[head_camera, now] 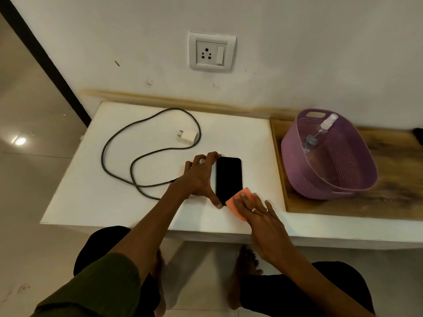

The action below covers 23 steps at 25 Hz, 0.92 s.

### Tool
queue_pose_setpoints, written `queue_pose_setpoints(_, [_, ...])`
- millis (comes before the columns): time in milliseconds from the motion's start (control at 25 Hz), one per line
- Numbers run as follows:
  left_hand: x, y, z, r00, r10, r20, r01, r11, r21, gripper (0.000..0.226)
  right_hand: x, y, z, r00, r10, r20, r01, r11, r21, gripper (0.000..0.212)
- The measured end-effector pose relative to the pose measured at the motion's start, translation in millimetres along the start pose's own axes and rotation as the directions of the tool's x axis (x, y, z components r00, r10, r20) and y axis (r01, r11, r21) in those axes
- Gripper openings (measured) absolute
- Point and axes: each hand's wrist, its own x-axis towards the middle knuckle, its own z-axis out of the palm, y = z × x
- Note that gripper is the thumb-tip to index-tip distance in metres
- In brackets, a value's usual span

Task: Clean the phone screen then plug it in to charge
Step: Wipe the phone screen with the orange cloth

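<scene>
A black phone (229,177) lies screen up on the white tabletop (91,197). My left hand (201,177) grips it along its left edge, fingers at the top corner and thumb at the bottom. My right hand (256,211) lies flat on an orange cloth (238,202), pressing it on the phone's lower right corner. A white charger plug (188,135) with a dark cable (119,143) rests loose on the table to the left. The wall socket (211,52) is above, with nothing in it.
A purple basket (343,177) stands on the wooden surface (400,197) to the right, with a clear spray bottle (320,131) inside. The cable loops over the left half of the table. My bare feet are on the tiled floor below.
</scene>
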Motion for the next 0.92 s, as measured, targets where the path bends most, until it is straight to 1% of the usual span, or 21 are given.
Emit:
queue_pose_setpoints(120, [1.2,-0.3,0.2,1.0,-0.002,0.013,0.002,1.0,0.004,0.142,15.2,3.0,-0.6,0.995,0.048,-0.091,-0.047,0.999,0.016,0.079])
queue_pose_setpoints(200, [1.5,-0.6,0.2,1.0,-0.005,0.019,0.005,1.0,0.015,0.142,34.6,5.3,-6.3,0.987,0.08,-0.137,-0.07,0.995,0.073,0.077])
queue_pose_setpoints(360, [1.9,-0.9,-0.3,1.0,-0.006,0.024,0.006,1.0,0.02,0.143,79.5,12.1,-23.4,0.982,0.123,-0.142,-0.102,0.984,0.147,0.079])
queue_pose_setpoints(480, [1.2,-0.6,0.5,0.999,0.004,0.034,-0.005,1.0,0.018,0.141,103.1,13.1,-32.9,0.968,0.196,-0.156,-0.158,0.961,0.227,0.072])
queue_pose_setpoints(560, [0.2,-0.4,0.4,0.999,0.02,0.029,-0.02,1.0,0.0,0.14,110.7,6.9,-34.3,0.96,0.219,-0.177,-0.177,0.958,0.226,0.072])
queue_pose_setpoints(640, [-0.7,-0.5,-0.1,0.999,0.024,0.025,-0.023,1.0,-0.018,0.139,114.6,-2.8,-33.6,0.957,0.201,-0.21,-0.152,0.961,0.23,0.072])
queue_pose_setpoints(720, [-2.1,-0.1,0.1,1.0,0.025,0.018,-0.025,0.999,-0.032,0.138,116.5,-11.6,-31.7,0.962,0.138,-0.236,-0.089,0.974,0.207,0.07])
queue_pose_setpoints(800, [-3.1,1.2,-0.2,0.999,0.028,0.018,-0.027,0.999,-0.02,0.143,117.6,-15.4,-28.8,0.964,0.1,-0.245,-0.059,0.984,0.17,0.07])
queue_pose_setpoints(920, [-4.3,4.1,-1.6,1.0,0.018,0.008,-0.018,1.0,-0.02,0.151,116.1,-15.8,-23.5,0.961,0.089,-0.261,-0.047,0.985,0.164,0.069])
